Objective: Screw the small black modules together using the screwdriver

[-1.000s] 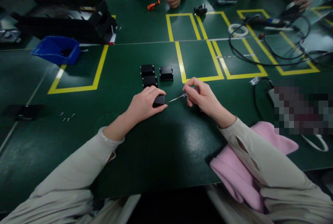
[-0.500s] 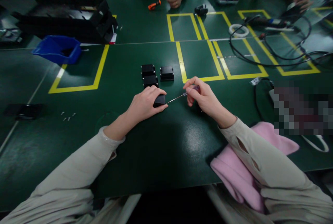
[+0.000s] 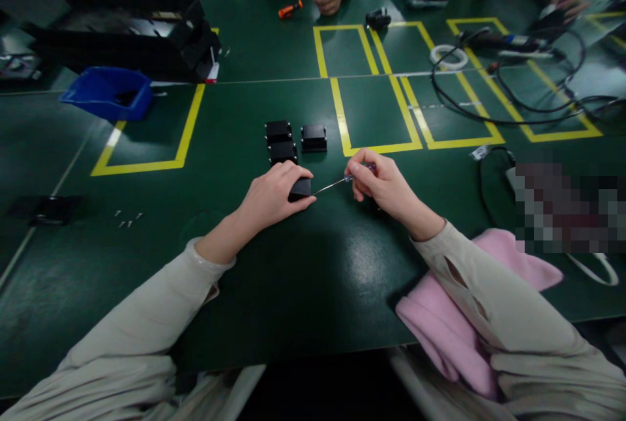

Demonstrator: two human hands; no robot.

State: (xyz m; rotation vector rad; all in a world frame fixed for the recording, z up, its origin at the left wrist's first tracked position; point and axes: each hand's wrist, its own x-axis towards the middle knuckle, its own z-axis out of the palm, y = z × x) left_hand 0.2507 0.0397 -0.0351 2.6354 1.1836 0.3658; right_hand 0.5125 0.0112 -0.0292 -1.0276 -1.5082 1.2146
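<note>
- While a black part (image 3: 53, 210) lies far left on the table (image 3: 288, 290), the blue bin (image 3: 107, 98) sits beyond it, well apart from the work.
- Loose screws (image 3: 130, 223) lie in a small scatter between the black part and the left hand (image 3: 267, 193), untouched.
- The left hand's grip is closed round a block (image 3: 299, 190), fingers over its far side and thumb along the near side. It seems to be bracing the block down on the table.
- Just beyond the left hand stand two blocks (image 3: 280, 142), one behind the other, with bright points along their ends. A third block (image 3: 313, 137) stands to their right, a little apart.
- The screwdriver (image 3: 349, 178) slants down leftward, its tip at the block's near right corner, close by the thumb.
- The right hand's grip is closed on the screwdriver's handle, thumb and fingers pinched round it.
- My reading: a screw is being worked at that corner; whether in or out, I cannot tell, since the thumb and tip hide it.
- Next, the move calls for a firm left hold, the tip seated straight, and small turns from the right fingers.
- Further right, the pink cloth (image 3: 425, 317) lies partly under the right sleeve (image 3: 493, 297).
</note>
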